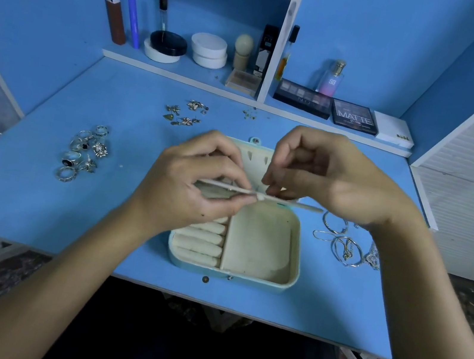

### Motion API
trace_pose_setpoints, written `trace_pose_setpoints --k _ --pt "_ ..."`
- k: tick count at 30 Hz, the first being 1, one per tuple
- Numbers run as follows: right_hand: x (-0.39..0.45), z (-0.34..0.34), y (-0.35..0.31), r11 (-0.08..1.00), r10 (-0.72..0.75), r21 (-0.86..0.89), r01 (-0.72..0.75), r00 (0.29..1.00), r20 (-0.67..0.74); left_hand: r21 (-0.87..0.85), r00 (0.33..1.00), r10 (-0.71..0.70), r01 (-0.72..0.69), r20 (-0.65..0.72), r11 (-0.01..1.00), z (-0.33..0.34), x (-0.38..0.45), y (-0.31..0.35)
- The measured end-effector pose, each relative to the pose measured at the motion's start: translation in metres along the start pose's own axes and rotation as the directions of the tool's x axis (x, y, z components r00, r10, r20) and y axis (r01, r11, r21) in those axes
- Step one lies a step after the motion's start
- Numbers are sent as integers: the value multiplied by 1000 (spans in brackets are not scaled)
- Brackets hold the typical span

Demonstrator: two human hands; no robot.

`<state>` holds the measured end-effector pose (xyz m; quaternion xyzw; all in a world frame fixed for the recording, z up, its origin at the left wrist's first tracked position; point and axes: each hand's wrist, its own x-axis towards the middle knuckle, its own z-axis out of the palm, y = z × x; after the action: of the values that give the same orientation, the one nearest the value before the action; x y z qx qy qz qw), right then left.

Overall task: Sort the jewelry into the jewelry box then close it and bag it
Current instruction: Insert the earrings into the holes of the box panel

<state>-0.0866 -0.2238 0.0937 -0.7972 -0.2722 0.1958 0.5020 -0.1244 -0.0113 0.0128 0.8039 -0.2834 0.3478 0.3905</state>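
From the head camera, both hands meet over the open jewelry box (262, 246), and they cover most of its hinge area and the upper part of its tray. The left hand (197, 185) has its fingers curled round a thin pale panel (294, 204) seen edge-on; the right hand (318, 174) pinches at the same strip near its middle, fingertips bunched. What exactly the fingertips hold there is too small to make out. The panel's long axis runs left to right across the box, sloping slightly down toward the right, and its right end pokes out beneath the right hand.

The box sits near the front edge of the blue desk (36, 208), lid (256, 157) lying away from the person with its snap tab farthest back. Only the lower ring rolls (198, 243) and the plain compartment on the right show.

Rings (85, 151) lie in a cluster well to the left, earrings (185, 112) behind the box (small and hard to tell apart), and bangles with chains (345, 244) just right of the box, partly cut off by the right wrist.
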Motion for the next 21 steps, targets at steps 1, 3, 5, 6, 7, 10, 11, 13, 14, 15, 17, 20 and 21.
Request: trace_pose_setpoints --k 1,3,5,6,7,10,11,13,14,15,17,20,21 --pt "0 -2 1 999 -23 33 24 999 -42 0 1000 -15 15 -10 1000 0 5 -2" --pt "1 -4 5 994 -70 75 80 989 -130 8 998 -56 56 -30 998 1 14 -7" --pt "3 -7 10 988 -94 104 117 975 -203 12 993 -106 106 -43 994 3 21 -11" --pt "5 -7 14 986 -102 107 129 969 -226 7 990 -135 136 -45 991 4 24 -14" --pt "7 -9 17 985 -107 104 136 964 -242 -1 986 -163 163 -46 987 4 28 -16" --pt "13 -9 27 985 -113 90 144 953 -282 -35 972 -234 233 -29 972 5 35 -23" --pt "16 -9 29 986 -112 83 143 946 -303 -53 967 -254 253 -21 966 5 36 -25" --pt "21 -7 35 988 -99 74 134 930 -355 -109 943 -331 328 -16 938 6 35 -29" --pt "25 -7 37 989 -86 76 124 920 -383 -142 921 -390 384 -12 912 7 34 -33" --pt "28 -7 41 991 -68 78 109 909 -410 -169 895 -446 440 -2 882 7 31 -36" --pt "35 -9 49 995 -41 60 77 889 -457 -180 853 -521 518 35 836 8 24 -45" --pt "44 -9 62 1000 -9 9 15 864 -503 -121 807 -583 590 90 798 8 16 -57" --pt "47 -9 66 1000 -2 -14 -6 858 -514 -96 796 -598 605 100 790 9 14 -60"
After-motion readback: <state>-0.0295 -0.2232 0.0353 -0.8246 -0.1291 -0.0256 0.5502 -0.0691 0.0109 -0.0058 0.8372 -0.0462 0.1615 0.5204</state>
